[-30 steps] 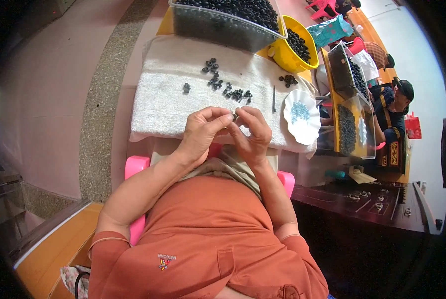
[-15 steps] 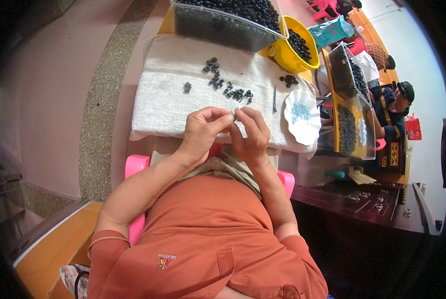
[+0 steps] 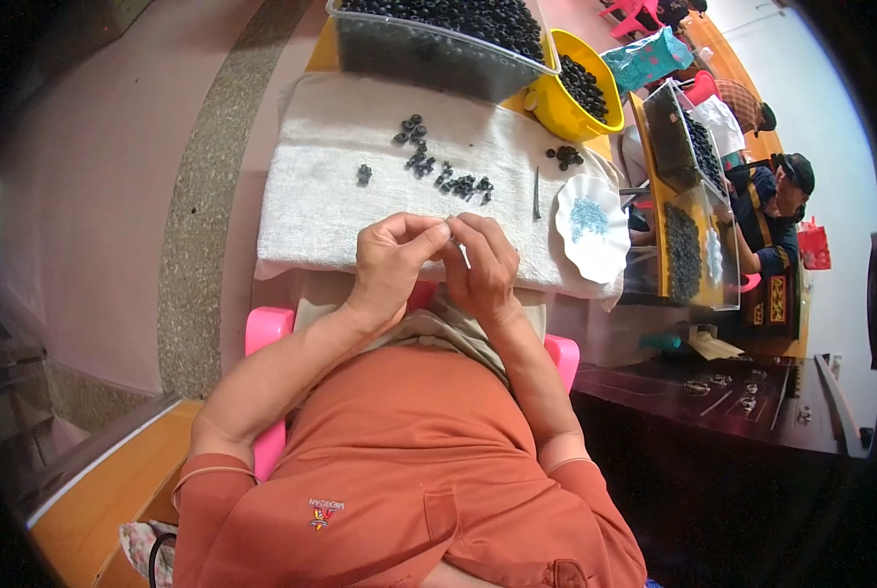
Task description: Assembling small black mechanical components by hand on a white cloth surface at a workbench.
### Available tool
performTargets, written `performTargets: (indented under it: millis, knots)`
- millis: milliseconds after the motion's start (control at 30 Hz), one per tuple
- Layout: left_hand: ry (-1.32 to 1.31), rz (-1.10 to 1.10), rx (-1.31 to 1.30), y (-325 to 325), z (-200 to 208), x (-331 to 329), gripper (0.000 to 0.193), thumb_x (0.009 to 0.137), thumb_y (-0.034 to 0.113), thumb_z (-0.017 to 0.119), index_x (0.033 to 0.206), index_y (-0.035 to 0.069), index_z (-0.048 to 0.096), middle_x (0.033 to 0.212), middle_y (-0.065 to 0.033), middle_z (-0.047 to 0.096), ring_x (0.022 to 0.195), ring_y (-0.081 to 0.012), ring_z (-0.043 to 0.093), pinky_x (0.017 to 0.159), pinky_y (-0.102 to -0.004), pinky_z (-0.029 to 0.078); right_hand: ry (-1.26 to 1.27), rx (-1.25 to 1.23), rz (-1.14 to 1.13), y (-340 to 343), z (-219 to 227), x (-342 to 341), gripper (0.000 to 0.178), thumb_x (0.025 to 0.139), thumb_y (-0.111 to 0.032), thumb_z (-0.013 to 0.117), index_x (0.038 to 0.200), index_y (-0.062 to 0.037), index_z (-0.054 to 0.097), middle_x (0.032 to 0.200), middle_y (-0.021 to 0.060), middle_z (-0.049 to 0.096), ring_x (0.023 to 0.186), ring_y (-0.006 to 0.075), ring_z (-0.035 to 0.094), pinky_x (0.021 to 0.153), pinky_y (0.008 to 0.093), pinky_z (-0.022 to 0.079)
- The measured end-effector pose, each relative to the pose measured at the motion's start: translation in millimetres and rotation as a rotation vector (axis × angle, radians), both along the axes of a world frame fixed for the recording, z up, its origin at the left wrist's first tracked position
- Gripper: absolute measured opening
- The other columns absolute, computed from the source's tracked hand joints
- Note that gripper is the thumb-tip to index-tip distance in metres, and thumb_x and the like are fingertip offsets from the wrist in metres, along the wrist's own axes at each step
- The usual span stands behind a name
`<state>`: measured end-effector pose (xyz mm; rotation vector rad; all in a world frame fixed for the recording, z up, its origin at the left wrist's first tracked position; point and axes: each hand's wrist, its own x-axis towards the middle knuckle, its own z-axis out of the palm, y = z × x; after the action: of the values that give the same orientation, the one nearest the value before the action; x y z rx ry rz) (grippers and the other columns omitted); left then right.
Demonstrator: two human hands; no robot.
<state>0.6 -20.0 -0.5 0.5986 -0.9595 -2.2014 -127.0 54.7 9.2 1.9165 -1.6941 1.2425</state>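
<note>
My left hand (image 3: 389, 263) and my right hand (image 3: 484, 267) meet over the near edge of a white towel (image 3: 311, 220), their thumbs and fingers pinched tip to tip. What lies between the fingertips is mostly hidden and too small to make out. Just beyond them, small black ring-shaped parts (image 3: 468, 186) are strewn in a loose line on the towel. A thin dark tool (image 3: 536, 193) lies to their right. Beside it stands a white scalloped dish (image 3: 610, 263) holding tiny light-blue bits (image 3: 587, 218).
At the far side, a clear bin (image 3: 438, 64) and a yellow tub (image 3: 554, 116) are full of black parts. A small black cluster (image 3: 564, 157) sits near the tub. On the right, a person (image 3: 781, 211) sits by another table with clear bins (image 3: 688, 137). Pink chair arms (image 3: 267, 328) flank me.
Both hands have shifted slightly left, still pinched together. A small dark piece that showed between the fingertips is now hidden. The things on the towel stay in place.
</note>
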Motion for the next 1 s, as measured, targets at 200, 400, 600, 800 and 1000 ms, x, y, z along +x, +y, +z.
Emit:
performTargets:
  millis: [200,400,600,800,1000]
  knots:
    - [0.016,0.007,0.03,1,3,-1,0.01,0.091,0.006,0.065,0.098,-0.001,0.066,0.085,-0.0065,0.068,0.076,-0.0127,0.066,0.074,-0.0264,0.055,-0.077,0.025,-0.043,2,0,2,0.028,0.077,0.003,0.071,0.104,0.003,0.063,0.095,0.0173,0.064,0.076,0.0297,0.065,0.064,0.035,0.055]
    - [-0.009,-0.004,0.096,1,2,0,0.008,0.092,0.008,0.065,0.098,0.002,0.066,0.084,-0.0051,0.068,0.074,-0.0117,0.065,0.064,-0.0259,0.056,-0.168,0.013,-0.058,1,-1,5,0.032,0.074,0.001,0.075,0.104,0.002,0.063,0.096,0.0154,0.065,0.07,0.0238,0.065,0.062,0.0317,0.054]
    - [-0.01,-0.015,0.083,1,3,0,0.008,0.092,0.008,0.065,0.097,0.002,0.066,0.085,-0.0048,0.068,0.074,-0.0119,0.066,0.065,-0.0274,0.058,-0.122,0.042,-0.067,2,0,3,0.03,0.073,0.003,0.075,0.1,0.0015,0.064,0.094,0.0154,0.065,0.075,0.0264,0.066,0.063,0.033,0.056]
    - [-0.036,-0.041,0.045,2,0,-1,0.008,0.093,0.009,0.064,0.097,0.002,0.066,0.086,-0.0061,0.068,0.075,-0.013,0.066,0.067,-0.0275,0.057,-0.092,0.065,-0.038,7,1,-3,0.027,0.074,0.001,0.074,0.098,0.001,0.063,0.092,0.0154,0.065,0.073,0.0275,0.065,0.063,0.0348,0.054]
    - [-0.083,-0.085,0.008,6,3,-1,0.014,0.093,0.014,0.067,0.1,0.003,0.066,0.089,-0.0042,0.067,0.079,-0.0109,0.064,0.07,-0.0247,0.054,-0.22,0.118,-0.032,15,12,-17,0.029,0.075,0.001,0.075,0.101,0.0009,0.063,0.09,0.015,0.065,0.072,0.0244,0.065,0.063,0.0313,0.053]
